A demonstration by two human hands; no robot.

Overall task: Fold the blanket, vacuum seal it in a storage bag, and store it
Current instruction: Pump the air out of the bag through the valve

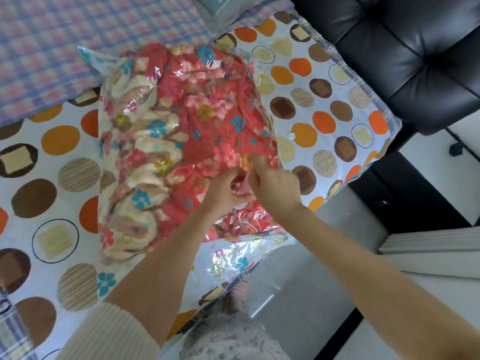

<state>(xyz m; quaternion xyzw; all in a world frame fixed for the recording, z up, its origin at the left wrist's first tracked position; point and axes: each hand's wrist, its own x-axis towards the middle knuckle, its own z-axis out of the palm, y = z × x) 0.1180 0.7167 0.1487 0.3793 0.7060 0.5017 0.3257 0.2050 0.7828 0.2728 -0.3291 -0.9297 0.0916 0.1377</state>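
The red flowered blanket (202,105) lay folded inside the clear plastic bag (233,255), which rested on a bed covered by a spotted sheet (59,141). The bag's near end lay flat and see-through and hung over the bed's edge towards the person. Both hands met on top of the bag, near its right side. The left hand (224,190) and the right hand (272,185) had their fingers curled and drawn together, pinching a small pink piece (244,187) between them. The view was blurred there, so it may have been the bag's valve or a fold of the blanket. A checked cloth (52,48) covered the far left of the bed, and a black padded chair (402,48) stood beside the bed on the right.
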